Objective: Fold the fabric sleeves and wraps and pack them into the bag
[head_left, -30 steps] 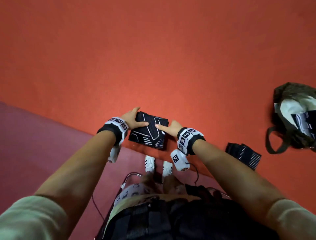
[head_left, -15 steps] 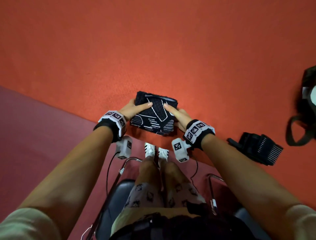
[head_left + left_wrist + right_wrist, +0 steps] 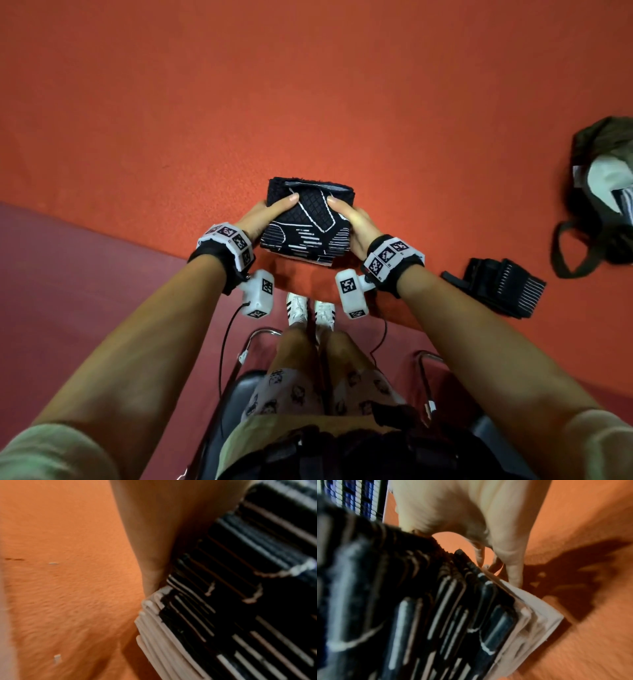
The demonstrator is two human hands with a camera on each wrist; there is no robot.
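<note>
Both hands hold a folded sleeve above the counter.
The left hand [image 3: 255, 219] and right hand [image 3: 356, 222] each clamp the sleeve [image 3: 308, 226], keeping folds together; the bag [image 3: 596, 192] waits at three o'clock.

orange carpet [image 3: 308, 85], white sneakers [image 3: 297, 306], chair [image 3: 255, 334]
</note>
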